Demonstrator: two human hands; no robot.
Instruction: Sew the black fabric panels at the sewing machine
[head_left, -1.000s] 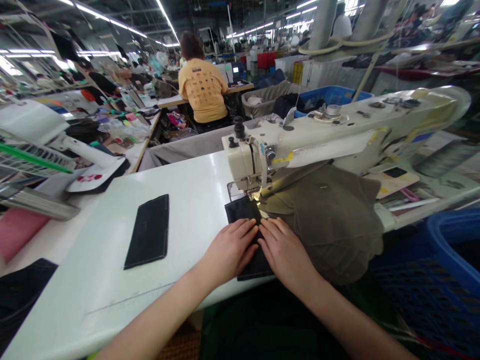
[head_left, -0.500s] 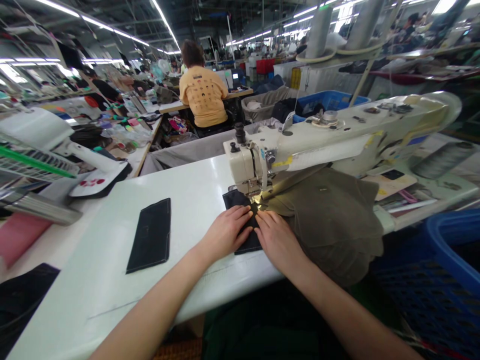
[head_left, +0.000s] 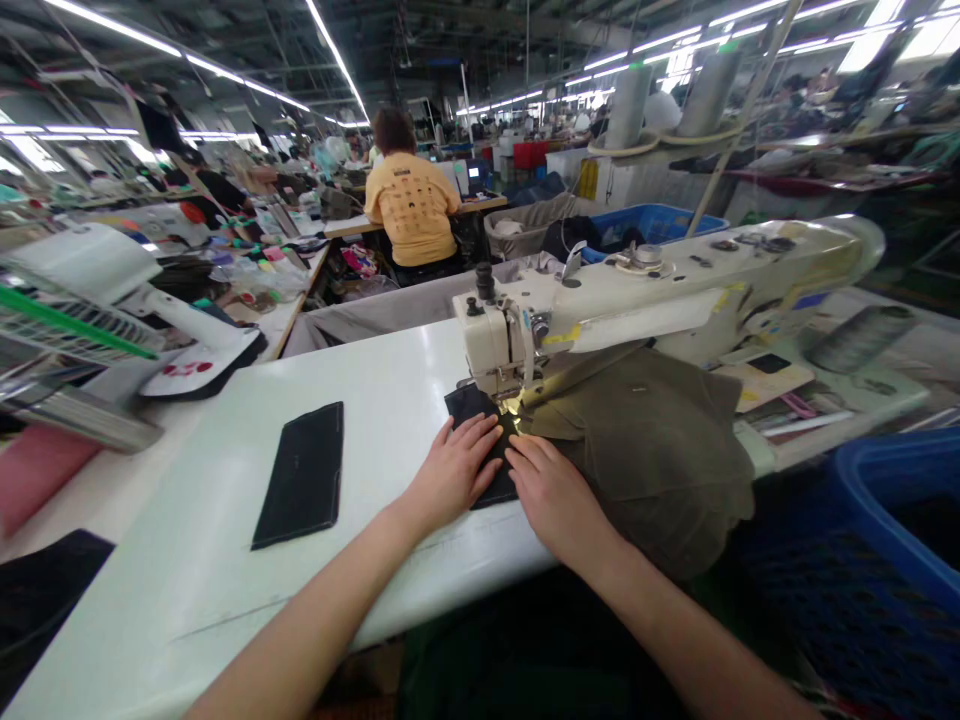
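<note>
My left hand (head_left: 452,470) lies flat on a black fabric piece (head_left: 469,405) that runs under the needle of a cream sewing machine (head_left: 495,340). My right hand (head_left: 551,490) presses flat beside it, on the seam where the black piece meets an olive-brown garment (head_left: 652,440). The fingertips of both hands sit just in front of the presser foot. The olive garment is bunched under the machine arm to the right. Both hands have their fingers spread and grip nothing.
A second black fabric piece (head_left: 301,475) lies on the white table (head_left: 225,560) to the left. A blue plastic crate (head_left: 885,520) stands at right. A person in a yellow shirt (head_left: 412,205) sits with their back turned at a farther table. Clutter lies at far left.
The black piece has fed away from me under the needle, and both hands have slid forward with it toward the presser foot. Less black fabric shows in front of the machine.
</note>
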